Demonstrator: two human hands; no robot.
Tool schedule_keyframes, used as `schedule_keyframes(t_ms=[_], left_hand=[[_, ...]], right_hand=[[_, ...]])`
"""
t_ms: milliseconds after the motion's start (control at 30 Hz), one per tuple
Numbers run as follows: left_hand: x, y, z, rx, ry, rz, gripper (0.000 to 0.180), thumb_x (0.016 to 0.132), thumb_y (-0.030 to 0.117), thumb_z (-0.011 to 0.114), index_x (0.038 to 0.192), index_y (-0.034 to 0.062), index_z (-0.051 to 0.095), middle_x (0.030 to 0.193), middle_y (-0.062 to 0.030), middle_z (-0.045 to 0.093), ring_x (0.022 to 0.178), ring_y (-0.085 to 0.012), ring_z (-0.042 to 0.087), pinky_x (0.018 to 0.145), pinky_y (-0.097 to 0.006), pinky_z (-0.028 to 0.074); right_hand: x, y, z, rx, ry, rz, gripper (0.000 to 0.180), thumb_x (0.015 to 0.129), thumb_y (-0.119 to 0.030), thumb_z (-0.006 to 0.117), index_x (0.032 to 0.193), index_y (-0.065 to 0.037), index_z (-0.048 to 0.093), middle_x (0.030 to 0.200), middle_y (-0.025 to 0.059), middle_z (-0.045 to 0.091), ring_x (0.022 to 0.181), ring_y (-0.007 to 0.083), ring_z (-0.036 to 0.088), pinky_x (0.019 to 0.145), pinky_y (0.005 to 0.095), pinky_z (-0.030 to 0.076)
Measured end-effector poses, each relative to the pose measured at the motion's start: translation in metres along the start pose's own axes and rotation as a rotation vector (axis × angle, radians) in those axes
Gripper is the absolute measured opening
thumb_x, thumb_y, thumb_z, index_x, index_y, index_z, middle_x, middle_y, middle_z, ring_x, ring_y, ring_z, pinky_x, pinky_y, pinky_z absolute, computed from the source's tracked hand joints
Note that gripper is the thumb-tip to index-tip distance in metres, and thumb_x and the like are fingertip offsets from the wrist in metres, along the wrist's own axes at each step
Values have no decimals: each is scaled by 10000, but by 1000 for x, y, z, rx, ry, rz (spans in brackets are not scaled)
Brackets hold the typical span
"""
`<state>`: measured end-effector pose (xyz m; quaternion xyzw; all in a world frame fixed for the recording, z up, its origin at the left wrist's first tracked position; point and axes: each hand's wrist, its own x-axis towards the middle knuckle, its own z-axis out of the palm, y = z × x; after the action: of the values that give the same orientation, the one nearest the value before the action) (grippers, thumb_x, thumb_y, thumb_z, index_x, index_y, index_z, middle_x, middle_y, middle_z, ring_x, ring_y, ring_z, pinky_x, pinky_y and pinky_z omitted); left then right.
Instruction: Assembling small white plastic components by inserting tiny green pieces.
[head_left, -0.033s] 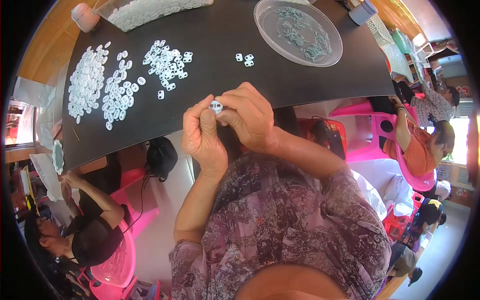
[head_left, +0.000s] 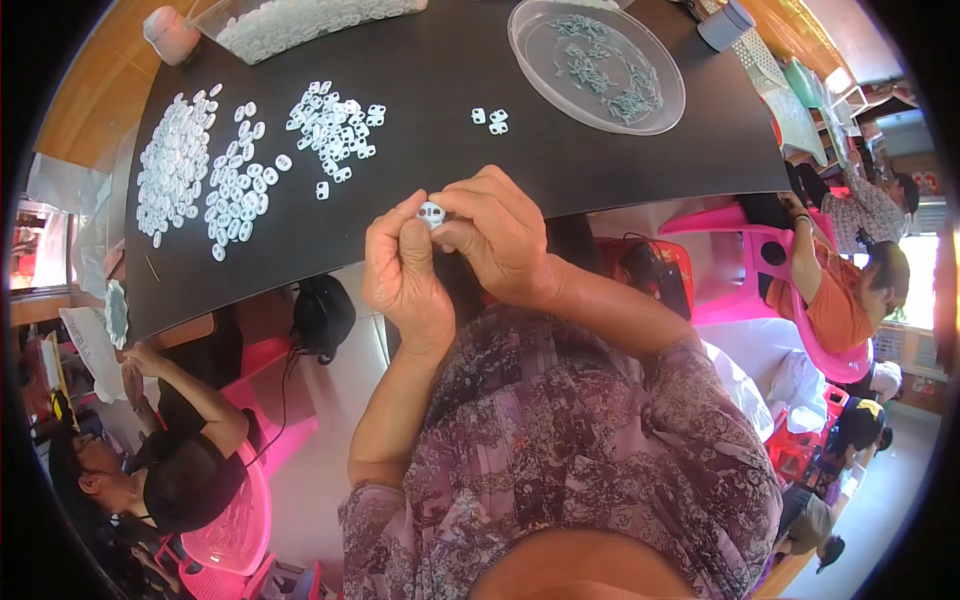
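Note:
My left hand (head_left: 405, 275) and my right hand (head_left: 500, 240) meet just in front of the near edge of the black table (head_left: 450, 60). Together their fingertips pinch one small white plastic piece (head_left: 431, 213) with two holes. On the table beyond lie loose heaps of the same white pieces (head_left: 330, 125), with more spread out at the far left (head_left: 175, 165). Two single pieces (head_left: 490, 120) lie apart, ahead of my right hand. A clear round dish (head_left: 595, 65) at the back right holds several small grey-green parts.
A clear tub of white pieces (head_left: 290, 20) and a pink cup (head_left: 170, 32) stand at the table's far edge. A black bag (head_left: 322, 315) sits under the table. One person sits at lower left (head_left: 170, 470), another in an orange top on a pink chair at right (head_left: 835, 290).

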<state>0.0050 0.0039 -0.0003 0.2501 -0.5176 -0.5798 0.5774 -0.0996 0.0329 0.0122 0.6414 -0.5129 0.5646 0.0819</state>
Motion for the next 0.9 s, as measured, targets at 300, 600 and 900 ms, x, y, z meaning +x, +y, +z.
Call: schedule_keyframes(t_ms=[300,600,900], left_hand=[[2,5,1,-32,8,-8,202,920,99,536,1060,-37,590,894,-19,543,789,-70,501,706,-208,432],[-2,3,7,-30,25,19,209,927,131,529,1036,-37,591,877,-17,524,772,-71,489,698,-210,425],[-5,-2,14,-14,59,55,243,938,204,517,980,-32,560,886,-24,527,790,-74,486,717,-216,419]], right_hand=[[5,-4,-2,9,-8,45,292,678,-33,712,947,20,609,855,106,614,666,205,542,570,288,447],[2,-1,-3,12,9,-28,230,719,-18,668,931,29,592,808,100,605,654,214,535,560,299,439],[-5,6,4,2,66,-68,210,754,-38,653,932,37,571,791,112,580,641,228,530,545,314,432]])
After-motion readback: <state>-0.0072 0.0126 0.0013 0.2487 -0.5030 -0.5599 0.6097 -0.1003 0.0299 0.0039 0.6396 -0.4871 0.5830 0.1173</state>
